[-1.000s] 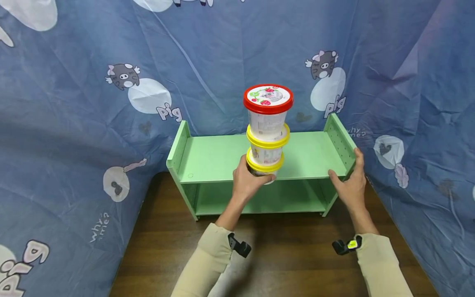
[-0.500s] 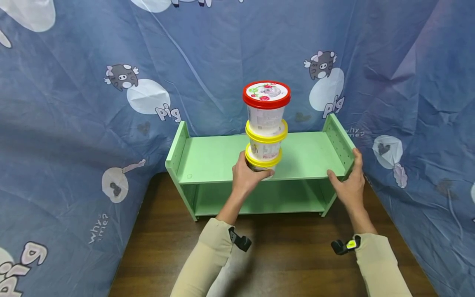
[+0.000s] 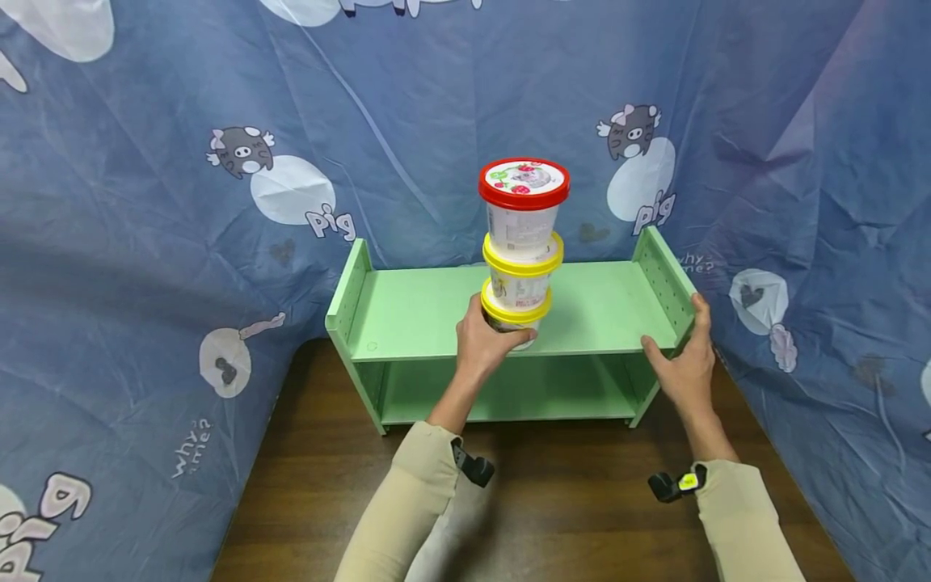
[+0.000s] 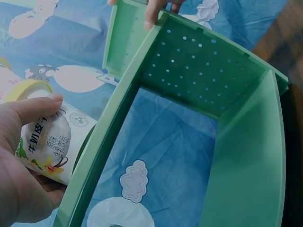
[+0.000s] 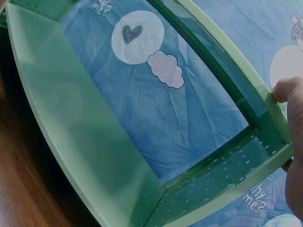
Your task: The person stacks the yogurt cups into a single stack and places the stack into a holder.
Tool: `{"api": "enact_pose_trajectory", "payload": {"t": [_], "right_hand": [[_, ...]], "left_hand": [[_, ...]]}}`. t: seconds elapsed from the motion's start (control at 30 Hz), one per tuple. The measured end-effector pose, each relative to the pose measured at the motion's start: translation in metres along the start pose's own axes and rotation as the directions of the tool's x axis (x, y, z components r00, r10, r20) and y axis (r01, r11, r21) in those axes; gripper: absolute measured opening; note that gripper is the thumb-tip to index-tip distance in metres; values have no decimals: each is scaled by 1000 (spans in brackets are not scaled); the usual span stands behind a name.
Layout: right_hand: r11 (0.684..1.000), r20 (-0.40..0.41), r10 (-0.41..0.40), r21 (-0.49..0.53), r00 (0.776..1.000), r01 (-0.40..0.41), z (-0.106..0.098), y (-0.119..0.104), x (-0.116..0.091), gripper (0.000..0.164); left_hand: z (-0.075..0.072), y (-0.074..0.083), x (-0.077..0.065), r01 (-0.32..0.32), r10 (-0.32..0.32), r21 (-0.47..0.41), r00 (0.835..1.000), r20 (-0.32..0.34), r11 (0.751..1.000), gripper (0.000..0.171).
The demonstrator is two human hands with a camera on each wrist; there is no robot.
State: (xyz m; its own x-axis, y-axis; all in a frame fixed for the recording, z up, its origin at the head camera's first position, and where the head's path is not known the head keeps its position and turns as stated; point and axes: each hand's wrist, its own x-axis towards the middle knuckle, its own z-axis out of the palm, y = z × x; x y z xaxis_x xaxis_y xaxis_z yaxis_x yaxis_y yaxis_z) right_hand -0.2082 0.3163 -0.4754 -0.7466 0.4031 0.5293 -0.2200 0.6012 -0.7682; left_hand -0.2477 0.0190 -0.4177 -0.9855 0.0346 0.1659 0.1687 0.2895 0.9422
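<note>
My left hand (image 3: 480, 347) grips the lowest of three stacked paper tubs, its thumb across the front. That bottom tub (image 4: 49, 142) has a yellow lid and a printed label, and its base is at the front edge of the upper shelf board. On it stands a middle tub (image 3: 520, 291) with another yellow lid. A red-lidded tub (image 3: 522, 226) with strawberries on its lid tops the stack. My right hand (image 3: 689, 368) holds the green shelf (image 3: 422, 311) at its front right corner, thumb on the board's edge and fingers along the outside of the side panel.
The shelf has a lower board (image 3: 560, 396) and perforated side panels (image 3: 665, 283). It stands on a brown wood-grain surface (image 3: 582, 509). A blue pig-print cloth (image 3: 436, 105) hangs behind and on both sides.
The stack and my left hand have shifted slightly up and back over the shelf's front edge, mostly in the first half second. My right hand keeps its hold on the shelf.
</note>
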Motion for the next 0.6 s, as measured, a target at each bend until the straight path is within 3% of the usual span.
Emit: {"api": "enact_pose_trajectory", "payload": {"t": [0.6], "right_hand": [[1000, -6, -12, 15, 1000, 12, 1, 2, -1, 92]], "left_hand": [[4, 0, 15, 1, -1, 1, 1000, -19, 1000, 79]]}}
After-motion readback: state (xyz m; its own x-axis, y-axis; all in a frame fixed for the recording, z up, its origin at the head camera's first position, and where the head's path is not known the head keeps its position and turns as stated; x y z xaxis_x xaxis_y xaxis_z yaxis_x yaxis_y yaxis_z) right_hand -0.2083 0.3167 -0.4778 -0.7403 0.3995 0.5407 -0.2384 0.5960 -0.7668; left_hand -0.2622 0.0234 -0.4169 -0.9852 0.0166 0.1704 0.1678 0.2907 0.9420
